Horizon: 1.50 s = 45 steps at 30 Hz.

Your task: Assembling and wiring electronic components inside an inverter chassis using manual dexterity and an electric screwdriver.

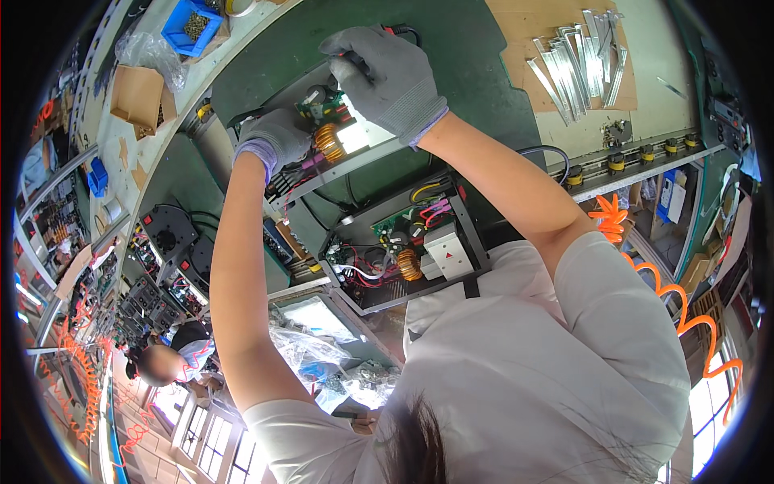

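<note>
Two open metal power-unit housings lie in front of me. The farther housing [326,179] holds a circuit board, a copper-wound coil [328,143] and a bright, glaring metal part. My left hand [274,139], in a grey glove, is closed at its left end; the fingertips are mostly hidden. Above the housing's far side, my right hand [391,81], gloved alike, has its fingers curled in a pinch around something dark that I cannot make out. The nearer housing [371,308] sits by my body, with another coil [409,264], coloured wires and a white box [448,252].
Flat metal strips [576,64] lie on cardboard at the far right. A blue bin [193,27] of small hardware and a cardboard box [137,97] stand far left. A roller rail [617,161] runs along the right. An orange coiled hose [685,323] hangs right; another person [173,363] is lower left.
</note>
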{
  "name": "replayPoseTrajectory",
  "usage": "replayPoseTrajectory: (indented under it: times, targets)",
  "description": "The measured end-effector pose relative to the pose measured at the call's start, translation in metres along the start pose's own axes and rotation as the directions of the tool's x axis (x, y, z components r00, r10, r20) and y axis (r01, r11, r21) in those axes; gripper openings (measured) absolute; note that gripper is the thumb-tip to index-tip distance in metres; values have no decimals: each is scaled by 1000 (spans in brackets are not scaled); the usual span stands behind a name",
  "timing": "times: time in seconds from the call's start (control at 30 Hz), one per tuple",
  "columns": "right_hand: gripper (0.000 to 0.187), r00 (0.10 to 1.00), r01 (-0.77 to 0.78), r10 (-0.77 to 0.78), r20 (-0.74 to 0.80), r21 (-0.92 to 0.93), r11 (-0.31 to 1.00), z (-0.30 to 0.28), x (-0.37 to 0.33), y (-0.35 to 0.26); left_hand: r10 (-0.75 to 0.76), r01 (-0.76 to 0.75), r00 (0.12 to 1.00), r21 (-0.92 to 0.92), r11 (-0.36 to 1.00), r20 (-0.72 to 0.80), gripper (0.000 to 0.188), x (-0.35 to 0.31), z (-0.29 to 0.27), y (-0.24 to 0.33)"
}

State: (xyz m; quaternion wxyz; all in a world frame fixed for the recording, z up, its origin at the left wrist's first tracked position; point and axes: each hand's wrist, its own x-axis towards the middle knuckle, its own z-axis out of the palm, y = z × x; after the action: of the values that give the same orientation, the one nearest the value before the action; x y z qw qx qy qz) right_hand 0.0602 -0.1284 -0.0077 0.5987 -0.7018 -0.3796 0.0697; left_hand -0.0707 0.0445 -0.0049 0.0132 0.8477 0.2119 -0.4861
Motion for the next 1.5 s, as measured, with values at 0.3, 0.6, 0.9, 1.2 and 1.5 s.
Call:
replayPoseTrajectory:
  times: [0.3, 0.6, 0.9, 1.2, 1.5]
  targets:
    - [11, 998, 48, -47, -31, 25, 999, -3, 2, 5, -67, 61, 997, -128, 990, -44, 34, -21, -4, 11]
    - [10, 1000, -17, 18, -13, 117, 993, -4, 4, 1, -108, 101, 993, -144, 984, -42, 31, -24, -12, 16]
    - [12, 999, -50, 51, 1, 138, 989, -4, 4, 3, -168, 166, 986, -252, 954, 13, 33, -16, -2, 11]
    - [16, 994, -45, 32, 102, 133, 990, -11, 4, 2, 2, 8, 998, -144, 990, 65, 28, -19, -12, 8]
    - [17, 994, -39, 28, 105, 111, 993, -12, 7, -1, -91, 63, 985, -193, 979, -143, 22, -26, 2, 10]
